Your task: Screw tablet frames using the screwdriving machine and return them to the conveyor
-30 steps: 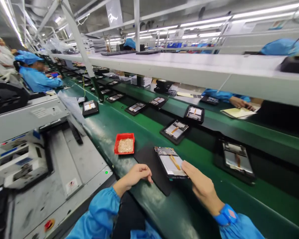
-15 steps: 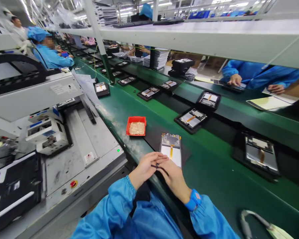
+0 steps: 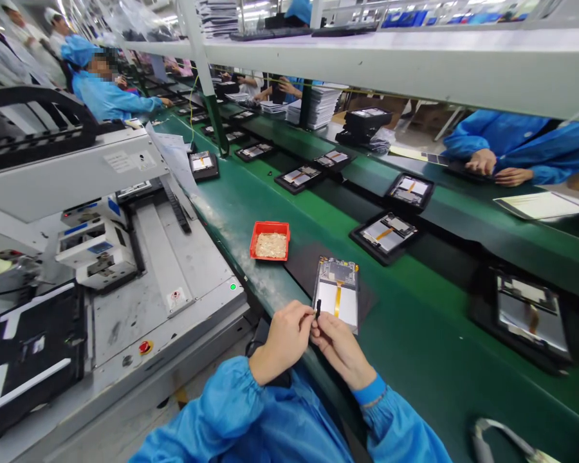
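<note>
A small, narrow black part [image 3: 318,309] stands up between the fingertips of my right hand [image 3: 341,347], which is pinched on it. Right beside it, the thumb and forefinger of my left hand [image 3: 286,335] are pressed together; what they grip at the part's edge is too small to make out. Just beyond my hands lies an opened tablet [image 3: 348,301], with a white battery area, an orange ribbon cable and a circuit board at its far end. It rests on a dark mat [image 3: 299,263].
A red tray [image 3: 269,258] of beige bits sits left of the tablet. More opened tablets in black holders [image 3: 385,236] line the green conveyor [image 3: 463,386]. A grey machine [image 3: 159,270] flanks me on the left. Across the line, a co-worker's hands [image 3: 482,162] work.
My hands have turned, and the black part now points upward between my fingertips instead of lying low across them. The co-worker's hands opposite have come closer together. The view has shifted slightly.
</note>
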`<state>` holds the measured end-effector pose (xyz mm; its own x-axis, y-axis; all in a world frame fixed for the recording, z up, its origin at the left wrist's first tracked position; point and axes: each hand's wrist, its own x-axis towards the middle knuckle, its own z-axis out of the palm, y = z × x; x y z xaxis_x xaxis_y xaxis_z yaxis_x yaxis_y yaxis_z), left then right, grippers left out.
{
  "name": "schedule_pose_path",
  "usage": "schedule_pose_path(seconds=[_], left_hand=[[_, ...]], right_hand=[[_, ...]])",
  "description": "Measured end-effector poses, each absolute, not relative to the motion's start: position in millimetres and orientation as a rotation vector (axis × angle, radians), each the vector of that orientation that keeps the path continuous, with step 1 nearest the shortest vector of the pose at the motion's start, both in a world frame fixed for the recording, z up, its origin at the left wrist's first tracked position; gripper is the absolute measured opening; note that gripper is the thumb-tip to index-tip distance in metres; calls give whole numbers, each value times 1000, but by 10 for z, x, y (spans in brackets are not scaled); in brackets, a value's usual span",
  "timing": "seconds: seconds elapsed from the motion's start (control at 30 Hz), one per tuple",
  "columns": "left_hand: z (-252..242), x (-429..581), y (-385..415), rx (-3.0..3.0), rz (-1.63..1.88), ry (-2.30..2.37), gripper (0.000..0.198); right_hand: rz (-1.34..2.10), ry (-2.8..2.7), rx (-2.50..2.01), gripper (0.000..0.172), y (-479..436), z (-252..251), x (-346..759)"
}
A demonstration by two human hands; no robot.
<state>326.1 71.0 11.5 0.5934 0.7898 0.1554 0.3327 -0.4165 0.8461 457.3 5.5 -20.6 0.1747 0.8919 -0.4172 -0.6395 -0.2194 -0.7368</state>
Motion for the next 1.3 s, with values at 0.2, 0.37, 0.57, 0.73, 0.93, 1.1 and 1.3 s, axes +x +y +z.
schedule_pose_path(seconds=[0.2,0.37,0.57,0.73,0.93,1.1,1.3], left_hand=[[113,3233,750,2066,614,891,24],[124,3232,771,2130,543,883,26],[123,3245,774,2151,530,868,25],[144,3254,750,2263,477,864,28],[141,3240,781,2284,448,841,28],[143,3239,750,2315,407,830,27],[180,3278,1140,2385,520,1042,19]], right_hand=[[1418,-391,-1114,39,64,-237,4571],[1393,-418,-1164,39,57,-201,4575],[1375,-438,-1175,39,61,-210,4586],[1354,-469,-1187,36,48,-259,4595],[1311,-497,-1244,36,33,-264,4608],[1309,-546,-1255,36,49,-271,4606],[1283,-623,-1279,35,-1,-133,4796]])
